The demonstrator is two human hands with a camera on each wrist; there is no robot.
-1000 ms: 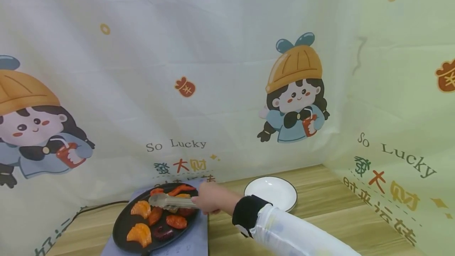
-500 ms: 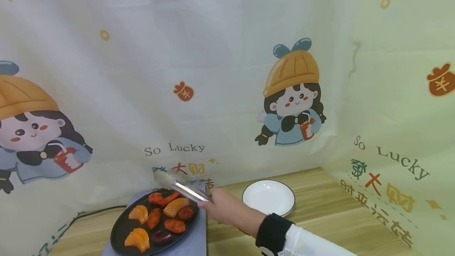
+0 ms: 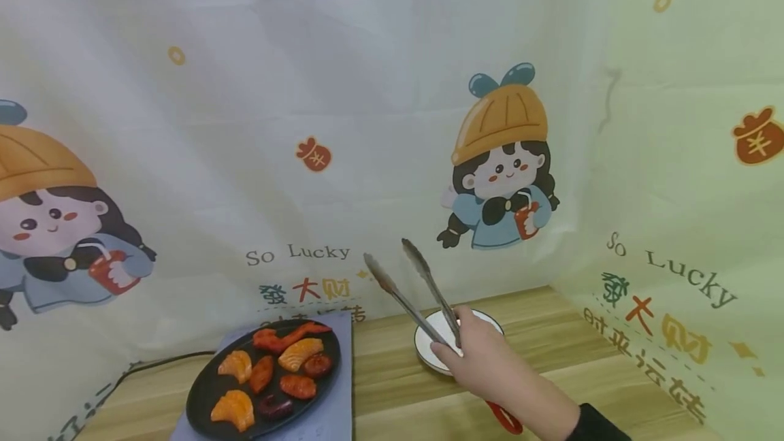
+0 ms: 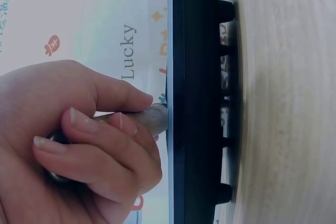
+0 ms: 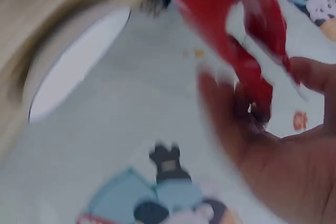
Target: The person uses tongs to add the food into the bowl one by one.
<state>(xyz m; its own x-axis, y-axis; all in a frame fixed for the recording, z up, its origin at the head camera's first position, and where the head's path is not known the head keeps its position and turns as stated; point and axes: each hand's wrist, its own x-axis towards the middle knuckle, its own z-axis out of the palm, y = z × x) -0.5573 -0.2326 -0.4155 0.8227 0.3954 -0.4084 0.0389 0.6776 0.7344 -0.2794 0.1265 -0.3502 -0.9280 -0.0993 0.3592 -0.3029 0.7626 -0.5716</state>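
Note:
In the head view, my right hand [image 3: 490, 359] holds metal tongs [image 3: 401, 300] with red handles, in front of the white plate [image 3: 425, 354]. The tongs' arms are spread, with nothing between their tips. In the right wrist view, blurred fingers lie around the red handle [image 5: 210, 11]. On the black pan [image 3: 205, 390] lie several food pieces: a long red one [image 3: 282, 340], orange fan-shaped ones [image 3: 233, 410], reddish-brown ones [image 3: 298, 386] and a dark curled one [image 3: 275, 407]. The left wrist view shows my left hand [image 4: 100, 145] gripping the pan's handle [image 4: 153, 119].
Beneath the pan is a flat cooktop [image 3: 333, 393], its black side and feet [image 4: 197, 103] visible in the left wrist view. A black cable [image 3: 165, 361] runs off leftward. Printed cloth walls [image 3: 367, 121] enclose the back and right of the wooden table [image 3: 392, 393].
The right hand has lifted the tongs from over the pan and moved them right to the plate. The tongs' arms have spread apart. The food stays on the pan.

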